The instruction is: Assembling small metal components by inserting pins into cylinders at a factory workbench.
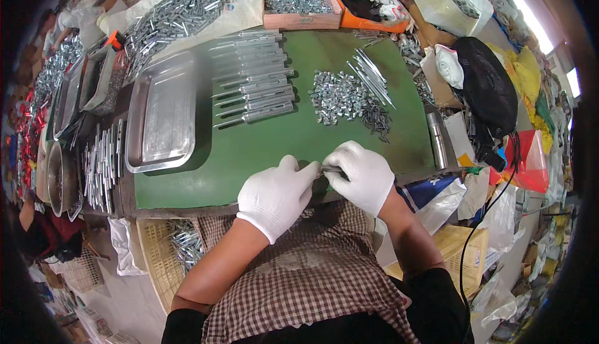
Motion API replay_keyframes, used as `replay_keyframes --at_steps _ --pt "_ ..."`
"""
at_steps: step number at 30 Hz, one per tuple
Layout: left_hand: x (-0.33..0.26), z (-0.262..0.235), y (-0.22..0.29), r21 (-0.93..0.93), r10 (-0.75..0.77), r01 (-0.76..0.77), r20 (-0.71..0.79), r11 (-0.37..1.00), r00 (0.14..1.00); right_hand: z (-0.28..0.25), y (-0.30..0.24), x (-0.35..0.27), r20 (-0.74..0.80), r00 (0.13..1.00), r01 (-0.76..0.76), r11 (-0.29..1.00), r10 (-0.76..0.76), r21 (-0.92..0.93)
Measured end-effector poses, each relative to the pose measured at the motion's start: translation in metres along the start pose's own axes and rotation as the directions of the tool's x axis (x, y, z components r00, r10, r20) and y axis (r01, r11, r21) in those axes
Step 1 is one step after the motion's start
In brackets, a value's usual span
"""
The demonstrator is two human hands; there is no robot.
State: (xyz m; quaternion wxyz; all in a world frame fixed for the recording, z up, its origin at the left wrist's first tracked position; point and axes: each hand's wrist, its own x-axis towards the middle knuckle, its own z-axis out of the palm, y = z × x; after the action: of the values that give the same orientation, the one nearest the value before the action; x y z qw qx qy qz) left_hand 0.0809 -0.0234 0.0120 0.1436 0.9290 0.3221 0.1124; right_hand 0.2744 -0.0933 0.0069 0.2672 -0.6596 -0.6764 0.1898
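Note:
Both my hands wear white knitted gloves and meet over the near edge of a green work mat. My right hand is closed around a small dark metal piece, whose kind is mostly hidden by the fingers. My left hand pinches at the other end of the same piece. Beyond them lies a heap of short silver metal sleeves, with small dark pins at its near right side. Thin pointed metal rods lie beside the heap. A row of silver pointed tools lies at the mat's far middle.
An empty steel tray stands on the mat's left. Left of it lie metal rods and bins of parts. At the back are a pink box of small parts and an orange box. A metal cylinder lies at the right edge.

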Motion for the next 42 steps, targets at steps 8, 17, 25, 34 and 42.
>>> replay_keyframes --at_steps 8,17,25,34,42 --pt "-0.001 0.001 0.0 0.02 0.017 -0.017 0.013 1.0 1.0 0.003 0.001 -0.001 0.029 0.995 -0.093 0.993 0.091 0.069" --pt "0.003 -0.005 -0.001 0.037 0.035 -0.041 0.141 0.998 0.989 0.011 -0.006 0.012 -0.176 0.957 -0.041 0.708 0.23 0.705" --pt "0.006 -0.005 0.003 0.056 0.005 -0.014 0.169 0.998 0.986 0.044 0.002 0.031 -0.255 0.931 0.316 -0.225 0.261 0.922" --pt "0.007 -0.009 0.003 0.074 0.021 -0.037 0.196 0.997 0.98 0.06 -0.013 0.021 -0.372 0.886 0.258 0.374 0.275 0.891" --pt "0.008 -0.015 0.02 0.185 0.017 -0.065 0.249 0.981 0.968 0.058 -0.012 0.017 -0.36 0.86 0.313 0.184 0.363 0.932"
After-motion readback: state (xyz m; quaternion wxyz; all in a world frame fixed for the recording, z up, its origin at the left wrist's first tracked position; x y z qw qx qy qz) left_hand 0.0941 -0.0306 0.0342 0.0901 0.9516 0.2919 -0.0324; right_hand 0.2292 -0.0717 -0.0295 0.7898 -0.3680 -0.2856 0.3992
